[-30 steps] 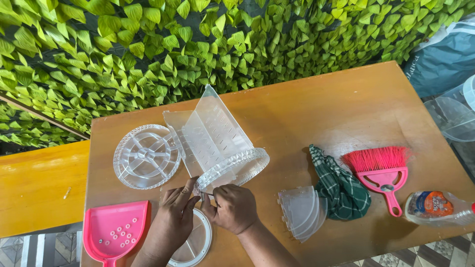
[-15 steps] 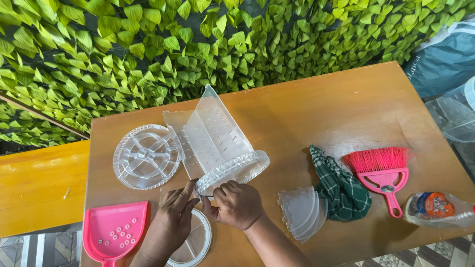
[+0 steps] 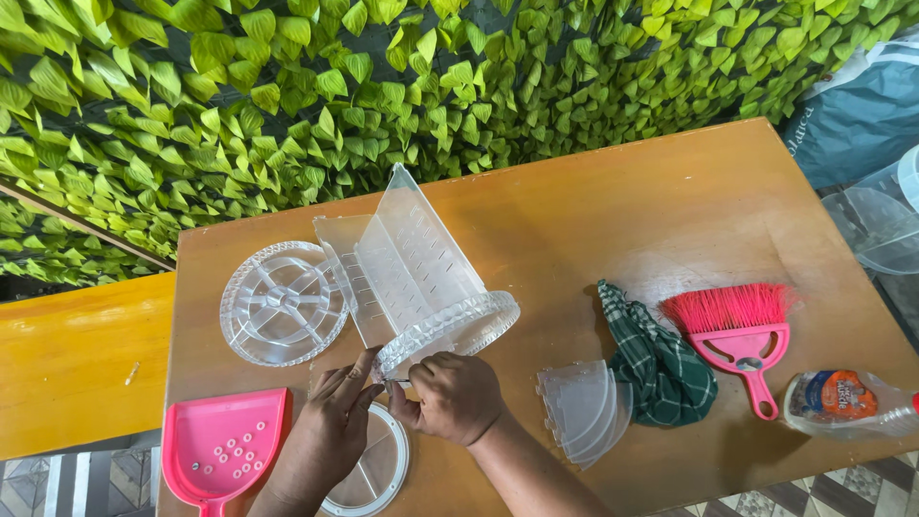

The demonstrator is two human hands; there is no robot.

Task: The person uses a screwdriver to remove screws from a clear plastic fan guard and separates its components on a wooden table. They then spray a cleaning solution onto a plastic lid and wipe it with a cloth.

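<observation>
Clear rack [image 3: 421, 278] unmoved — both hands [image 3: 450, 394] still gripping.

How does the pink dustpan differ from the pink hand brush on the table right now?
The pink dustpan lies at the table's near left corner, just beside the left hand; the pink hand brush lies far right, beside the green checked cloth. The dustpan is a flat scoop holding small white beads; the brush has a bristle fan and holds nothing. Both are pink plastic.

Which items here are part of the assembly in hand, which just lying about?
In hand: clear panel rack with round base, pinched at its rim by left hand and right hand; clear round disc; stack of curved clear pieces.

Lying about: pink dustpan, pink brush, green checked cloth, plastic bottle.
</observation>
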